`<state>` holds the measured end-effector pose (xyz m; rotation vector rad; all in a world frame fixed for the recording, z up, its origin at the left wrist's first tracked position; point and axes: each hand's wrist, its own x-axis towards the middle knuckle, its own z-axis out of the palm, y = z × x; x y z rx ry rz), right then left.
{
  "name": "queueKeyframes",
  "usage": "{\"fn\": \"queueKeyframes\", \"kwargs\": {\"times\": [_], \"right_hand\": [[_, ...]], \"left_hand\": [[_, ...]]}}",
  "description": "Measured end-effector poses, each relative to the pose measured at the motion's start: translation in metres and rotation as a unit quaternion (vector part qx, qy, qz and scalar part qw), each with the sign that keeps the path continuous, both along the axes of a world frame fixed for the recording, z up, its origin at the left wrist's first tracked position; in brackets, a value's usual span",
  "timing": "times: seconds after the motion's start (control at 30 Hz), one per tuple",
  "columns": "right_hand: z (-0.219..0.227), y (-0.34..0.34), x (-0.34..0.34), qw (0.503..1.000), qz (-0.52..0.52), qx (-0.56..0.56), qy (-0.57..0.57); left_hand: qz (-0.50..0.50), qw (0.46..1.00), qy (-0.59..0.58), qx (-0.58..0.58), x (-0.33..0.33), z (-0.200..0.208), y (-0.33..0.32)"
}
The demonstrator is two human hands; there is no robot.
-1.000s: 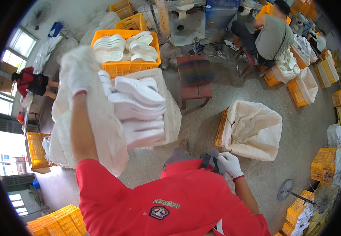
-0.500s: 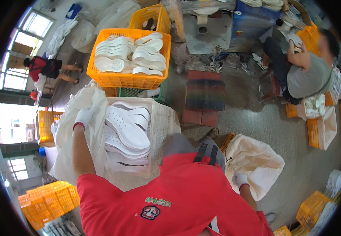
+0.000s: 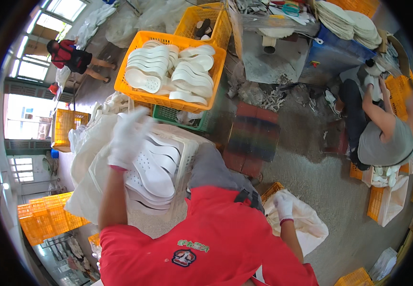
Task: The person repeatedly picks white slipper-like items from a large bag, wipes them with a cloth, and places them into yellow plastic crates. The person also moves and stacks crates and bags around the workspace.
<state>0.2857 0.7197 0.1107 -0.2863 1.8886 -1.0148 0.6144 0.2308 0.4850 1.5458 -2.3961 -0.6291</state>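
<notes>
My left hand (image 3: 128, 136), in a white glove, is raised and closed on the top of a clear plastic bag (image 3: 89, 162). The bag wraps a pale crate stacked with white shoe soles (image 3: 151, 171). My right hand (image 3: 283, 206), also gloved, sits low at the rim of an orange crate lined with a white bag (image 3: 311, 224). Its grip is hidden by blur and my red shirt. Just beyond the bagged crate stands an orange crate of white soles (image 3: 168, 71) on top of a green crate (image 3: 178, 117).
A striped low stool (image 3: 252, 138) stands ahead of me on the gritty floor. A seated person (image 3: 383, 133) works at the right among orange crates. Another person (image 3: 70, 55) bends by the windows at far left. Stacked orange crates (image 3: 46, 221) stand at lower left.
The view has swung down and closer. My left hand has come down with the bag onto the stacked soles. My right hand stays low by the lined crate.
</notes>
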Motion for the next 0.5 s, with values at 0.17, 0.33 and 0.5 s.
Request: {"fn": "queueKeyframes", "kwargs": {"times": [0.17,0.33,0.5], "right_hand": [[-0.015,-0.024,0.024,0.997,0.058,0.043,0.004],[-0.026,-0.061,0.033,0.956,0.219,0.186,0.066],[-0.003,-0.123,0.038,0.911,0.155,0.382,-0.025]], "left_hand": [[-0.309,0.884,-0.232,0.263,-0.078,-0.112,0.034],[-0.355,0.812,-0.294,0.358,-0.116,-0.224,0.006],[-0.418,0.797,-0.167,0.403,-0.155,-0.324,-0.060]]}}
